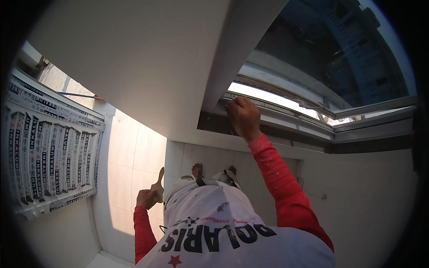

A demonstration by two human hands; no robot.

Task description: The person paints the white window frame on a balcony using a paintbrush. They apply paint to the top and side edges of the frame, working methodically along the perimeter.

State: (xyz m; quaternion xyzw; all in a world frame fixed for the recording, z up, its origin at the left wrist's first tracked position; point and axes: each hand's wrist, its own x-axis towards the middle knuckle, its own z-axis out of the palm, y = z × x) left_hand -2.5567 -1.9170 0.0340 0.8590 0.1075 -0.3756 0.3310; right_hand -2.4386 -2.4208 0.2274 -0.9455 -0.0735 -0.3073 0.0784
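Flat tan tool [159,186]: lay in the left hand, at its finger side, narrow end pointing forward.
Left hand [146,199]: was clamped on the tool's broad part.
Window frame [290,117]: ran beneath the right hand's fingers.
Right hand [244,118]: curled at the frame; any grip could not be told.

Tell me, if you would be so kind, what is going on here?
A person in red sleeves is standing beside a window. Their left hand holds what looks like a flat brush, out to their left side. Their right hand is curled at the window's lower frame; whether it grips something small there cannot be told. A slatted panel covered in printed strips is off to the left.
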